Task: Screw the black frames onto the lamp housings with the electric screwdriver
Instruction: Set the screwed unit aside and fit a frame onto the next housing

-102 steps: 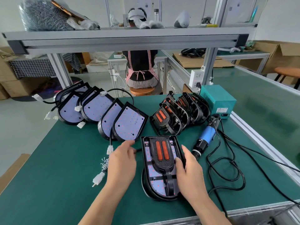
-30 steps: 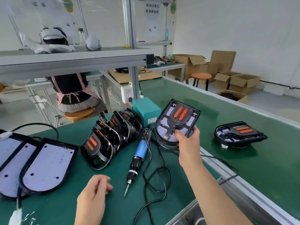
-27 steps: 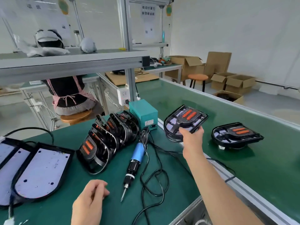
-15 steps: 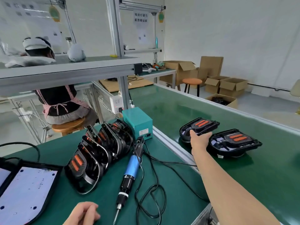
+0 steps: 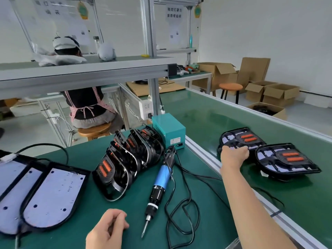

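Right hand grips a finished lamp, setting it on the conveyor; left hand idles, loosely curled. Next, probably: a fresh housing.

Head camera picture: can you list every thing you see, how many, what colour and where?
finished lamps: two, black with orange strips, on the green conveyor belt
black frames: leaning row, count unclear, bench middle
lamp housings: at least two, black with white boards, bench left
electric screwdriver: one, blue and black, lying on bench
power box: one, teal, beside the frames
cardboard boxes: several, brown, far floor
stool: one, orange, by the boxes
left hand: rests on bench, holding nothing
right hand: holds the left lamp's edge
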`<state>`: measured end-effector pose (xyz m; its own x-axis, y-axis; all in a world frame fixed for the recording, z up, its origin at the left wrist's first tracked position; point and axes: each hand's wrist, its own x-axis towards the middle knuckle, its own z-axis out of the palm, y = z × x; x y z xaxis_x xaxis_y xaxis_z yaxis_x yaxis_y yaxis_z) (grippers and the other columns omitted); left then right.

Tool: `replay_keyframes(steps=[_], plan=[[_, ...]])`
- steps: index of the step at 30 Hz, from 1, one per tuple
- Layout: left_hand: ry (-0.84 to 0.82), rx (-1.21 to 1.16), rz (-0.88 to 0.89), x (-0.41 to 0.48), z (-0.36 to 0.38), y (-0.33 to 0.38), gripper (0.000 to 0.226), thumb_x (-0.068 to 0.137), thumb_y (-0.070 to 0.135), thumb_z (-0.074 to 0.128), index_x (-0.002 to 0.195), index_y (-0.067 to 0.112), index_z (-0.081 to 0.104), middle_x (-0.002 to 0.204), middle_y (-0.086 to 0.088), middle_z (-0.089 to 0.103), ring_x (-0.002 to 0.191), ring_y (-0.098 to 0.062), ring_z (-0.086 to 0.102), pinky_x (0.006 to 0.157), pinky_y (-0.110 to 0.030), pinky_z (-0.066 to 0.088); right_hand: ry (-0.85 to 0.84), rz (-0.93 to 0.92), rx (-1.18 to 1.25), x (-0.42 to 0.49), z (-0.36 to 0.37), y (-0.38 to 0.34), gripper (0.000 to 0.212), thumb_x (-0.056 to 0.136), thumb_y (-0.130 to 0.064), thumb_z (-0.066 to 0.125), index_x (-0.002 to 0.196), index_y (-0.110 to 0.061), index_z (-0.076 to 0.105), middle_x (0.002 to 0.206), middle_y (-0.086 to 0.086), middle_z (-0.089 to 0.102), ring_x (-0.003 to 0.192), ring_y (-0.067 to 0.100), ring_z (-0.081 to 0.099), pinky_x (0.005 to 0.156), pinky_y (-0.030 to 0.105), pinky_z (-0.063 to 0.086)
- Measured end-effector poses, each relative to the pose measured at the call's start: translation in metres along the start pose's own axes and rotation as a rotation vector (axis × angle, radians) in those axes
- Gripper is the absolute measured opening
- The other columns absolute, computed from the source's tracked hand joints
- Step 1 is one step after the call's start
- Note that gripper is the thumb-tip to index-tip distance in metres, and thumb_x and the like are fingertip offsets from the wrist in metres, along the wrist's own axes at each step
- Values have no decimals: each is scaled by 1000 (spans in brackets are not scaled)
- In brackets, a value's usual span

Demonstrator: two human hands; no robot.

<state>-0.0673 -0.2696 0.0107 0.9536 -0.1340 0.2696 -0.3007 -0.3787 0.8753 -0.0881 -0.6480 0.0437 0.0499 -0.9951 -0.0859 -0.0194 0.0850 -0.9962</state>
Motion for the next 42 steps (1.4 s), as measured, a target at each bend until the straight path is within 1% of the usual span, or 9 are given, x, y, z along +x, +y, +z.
replay_keyframes(steps=[9, 15, 21, 25, 27, 31, 35, 39, 42], plan=[[-124, -75, -97, 1, -8, -3, 30, 96, 12, 62, 77, 37, 64, 68, 6, 71, 65, -14, 62, 69, -27, 52, -466, -138, 224, -171, 6, -10, 56, 96, 1, 55, 145, -21, 43, 144, -7, 48, 128, -1, 48, 107, 24, 36], [-127, -125, -137, 1, -13, -1, 26, 98, 12, 60, 76, 24, 65, 67, 6, 70, 52, -2, 48, 53, -14, 40, -926, -255, -242, -246, 32, 6, 42, 97, -20, 59, 134, -30, 43, 121, -9, 57, 95, -6, 60, 80, 23, 49], [-113, -134, -148, 1, -18, 6, 27, 99, 14, 57, 75, 25, 62, 70, 8, 69, 55, -4, 50, 55, -14, 38, -943, -378, -464, -273, 52, 7, 44, 99, -30, 58, 133, -19, 32, 93, 9, 67, 80, 25, 71, 84, 48, 55], [-107, -177, -151, -1, -20, 12, 35, 100, 14, 58, 72, 35, 60, 67, 19, 66, 57, -1, 52, 55, -9, 38, -853, -332, -392, -282, 54, 12, 33, 100, -11, 55, 127, -10, 37, 76, 5, 63, 55, -2, 64, 57, 11, 47], [-90, -221, -156, -1, -22, 14, 33, 100, 14, 59, 78, 37, 64, 74, 27, 69, 65, 5, 58, 60, -6, 40, -820, -316, -364, -289, 53, 15, 33, 100, -8, 54, 130, -10, 40, 82, 2, 61, 63, 0, 64, 56, 9, 41], [53, -230, -147, -1, -23, 8, 27, 99, 13, 59, 78, 27, 67, 76, 20, 72, 66, 0, 61, 61, -12, 44, -829, -258, -340, -302, 49, 27, 42, 99, -12, 51, 140, -10, 43, 106, 11, 67, 97, 28, 63, 86, 35, 46], [260, -115, -14, 1, -33, 7, 31, 95, 8, 62, 76, 31, 57, 76, 15, 66, 73, -5, 58, 68, -18, 43, -864, -137, -173, -311, 44, 37, 31, 98, -3, 46, 126, -14, 45, 86, 6, 74, 83, 28, 73, 86, 46, 54], [532, 159, 94, 41, -70, 4, 23, 88, 0, 68, 108, 8, 60, 106, -1, 53, 100, -18, 43, 89, -30, 41, -925, -124, -116, -315, 46, 49, 24, 100, -5, 40, 119, -20, 41, 71, -9, 74, 68, 15, 75, 74, 33, 51], [372, 343, -106, 79, -101, 2, 46, 93, 4, 60, 135, 2, 42, 133, -16, 43, 123, -33, 39, 103, -42, 37, -929, -134, -97, -319, 47, 53, 25, 101, -5, 40, 119, -22, 40, 72, 3, 74, 65, 10, 73, 62, 14, 44]])
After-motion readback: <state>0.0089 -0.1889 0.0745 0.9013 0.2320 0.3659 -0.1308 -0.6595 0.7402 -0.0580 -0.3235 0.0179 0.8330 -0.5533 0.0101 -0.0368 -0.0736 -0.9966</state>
